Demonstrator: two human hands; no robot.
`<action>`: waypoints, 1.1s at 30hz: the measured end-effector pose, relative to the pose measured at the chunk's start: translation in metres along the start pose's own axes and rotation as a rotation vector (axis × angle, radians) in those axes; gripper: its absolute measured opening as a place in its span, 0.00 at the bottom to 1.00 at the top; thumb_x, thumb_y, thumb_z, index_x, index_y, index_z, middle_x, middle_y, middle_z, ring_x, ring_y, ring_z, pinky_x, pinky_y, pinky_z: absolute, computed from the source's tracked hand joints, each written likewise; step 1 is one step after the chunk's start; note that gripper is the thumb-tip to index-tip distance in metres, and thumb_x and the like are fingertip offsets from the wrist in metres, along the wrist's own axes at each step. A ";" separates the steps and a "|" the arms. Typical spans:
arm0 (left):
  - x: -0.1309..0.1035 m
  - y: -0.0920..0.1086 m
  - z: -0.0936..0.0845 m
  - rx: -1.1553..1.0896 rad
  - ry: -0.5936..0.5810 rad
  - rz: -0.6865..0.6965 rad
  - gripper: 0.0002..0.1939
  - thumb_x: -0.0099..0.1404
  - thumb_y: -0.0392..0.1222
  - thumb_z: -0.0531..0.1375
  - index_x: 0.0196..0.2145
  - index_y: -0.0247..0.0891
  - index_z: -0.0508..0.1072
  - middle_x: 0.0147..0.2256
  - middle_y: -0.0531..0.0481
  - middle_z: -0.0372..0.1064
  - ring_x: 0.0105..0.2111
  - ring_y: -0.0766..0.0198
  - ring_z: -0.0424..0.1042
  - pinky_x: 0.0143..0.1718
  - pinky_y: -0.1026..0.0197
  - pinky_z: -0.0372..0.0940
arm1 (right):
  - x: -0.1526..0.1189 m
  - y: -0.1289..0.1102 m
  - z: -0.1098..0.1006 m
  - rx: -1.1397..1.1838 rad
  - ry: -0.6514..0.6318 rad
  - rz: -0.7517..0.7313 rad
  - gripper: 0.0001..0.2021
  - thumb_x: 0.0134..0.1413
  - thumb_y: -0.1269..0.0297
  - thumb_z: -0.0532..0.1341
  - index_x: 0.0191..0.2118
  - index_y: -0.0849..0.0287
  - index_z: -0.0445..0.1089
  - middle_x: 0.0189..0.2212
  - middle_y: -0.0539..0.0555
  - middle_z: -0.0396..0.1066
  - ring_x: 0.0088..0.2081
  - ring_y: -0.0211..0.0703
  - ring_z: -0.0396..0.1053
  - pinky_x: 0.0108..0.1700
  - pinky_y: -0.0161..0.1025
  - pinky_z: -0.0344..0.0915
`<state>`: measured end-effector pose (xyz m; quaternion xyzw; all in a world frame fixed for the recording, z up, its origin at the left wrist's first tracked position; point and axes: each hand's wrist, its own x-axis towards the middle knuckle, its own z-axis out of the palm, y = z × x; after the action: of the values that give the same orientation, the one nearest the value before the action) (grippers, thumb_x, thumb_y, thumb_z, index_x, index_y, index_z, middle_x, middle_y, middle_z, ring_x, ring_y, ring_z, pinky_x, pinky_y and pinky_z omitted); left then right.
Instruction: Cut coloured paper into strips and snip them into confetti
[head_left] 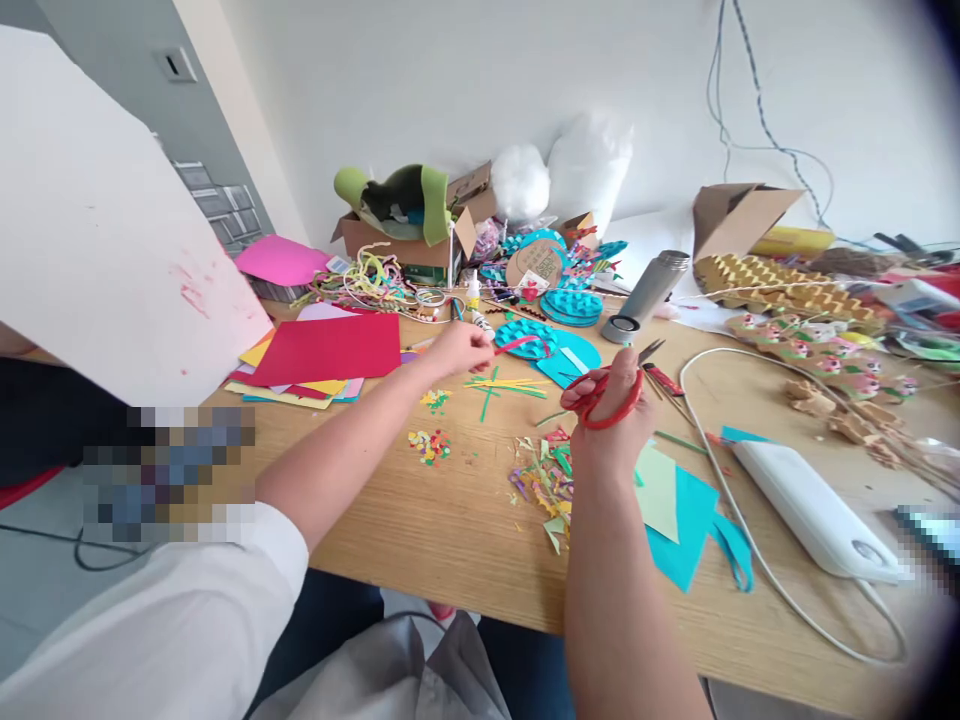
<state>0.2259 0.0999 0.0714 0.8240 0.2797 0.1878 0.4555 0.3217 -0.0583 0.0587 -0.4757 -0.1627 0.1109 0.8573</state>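
My left hand (463,350) pinches the end of a narrow red paper strip (519,343), which reaches right over a blue textured round piece (525,338). In my right hand (611,410) is a pair of red-handled scissors (611,400); their blades point up and right, away from the strip. Below and between the hands lie thin yellow and green paper strips (510,385), crossing one another. Small green and yellow bits (435,401) and a heap of multicoloured dots (430,447) are nearer me. Paper scraps (551,475) lie left of my right forearm.
Coloured sheets, a red one (330,350) on top, are stacked at left. A metal flask (651,290) stands behind the scissors. At right are a white power strip (814,510) with its looping cord and egg-carton trays (787,285). Boxes (405,250) line the wall.
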 end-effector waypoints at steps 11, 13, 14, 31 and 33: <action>-0.095 -0.041 -0.027 -0.715 -0.099 0.002 0.03 0.52 0.36 0.61 0.25 0.33 0.72 0.46 0.42 0.69 0.39 0.60 0.70 0.38 0.57 0.65 | -0.053 0.042 0.033 -0.023 -0.598 0.419 0.19 0.49 0.49 0.63 0.31 0.63 0.72 0.27 0.57 0.74 0.28 0.41 0.72 0.33 0.38 0.69; -0.101 -0.046 -0.029 -0.667 -0.113 0.032 0.03 0.53 0.36 0.61 0.25 0.33 0.72 0.48 0.42 0.68 0.40 0.60 0.69 0.38 0.58 0.64 | -0.055 0.049 0.034 -0.013 -0.611 0.425 0.16 0.48 0.53 0.64 0.33 0.64 0.73 0.27 0.56 0.74 0.29 0.41 0.71 0.34 0.37 0.67; -0.102 -0.047 -0.030 -0.637 -0.115 0.044 0.03 0.53 0.36 0.60 0.25 0.33 0.72 0.49 0.42 0.67 0.39 0.61 0.69 0.38 0.58 0.64 | -0.055 0.051 0.034 -0.003 -0.601 0.431 0.15 0.48 0.54 0.65 0.33 0.63 0.74 0.27 0.56 0.74 0.30 0.41 0.71 0.35 0.37 0.67; -0.107 -0.070 -0.035 -0.441 -0.221 -0.111 0.04 0.50 0.38 0.59 0.24 0.34 0.69 0.25 0.49 0.71 0.26 0.66 0.67 0.28 0.64 0.58 | -0.033 0.053 0.027 -0.013 -0.293 0.203 0.08 0.38 0.67 0.69 0.26 0.62 0.69 0.25 0.51 0.70 0.25 0.35 0.64 0.29 0.35 0.59; -0.107 -0.069 -0.036 -0.490 -0.236 -0.139 0.04 0.50 0.38 0.59 0.24 0.35 0.68 0.26 0.47 0.73 0.27 0.64 0.69 0.29 0.63 0.60 | -0.030 0.051 0.025 -0.021 -0.272 0.168 0.09 0.39 0.66 0.68 0.27 0.61 0.69 0.26 0.51 0.70 0.25 0.35 0.64 0.29 0.35 0.60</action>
<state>0.1028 0.0856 0.0248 0.6843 0.2266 0.1209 0.6825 0.2822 -0.0224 0.0222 -0.4772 -0.2378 0.2439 0.8101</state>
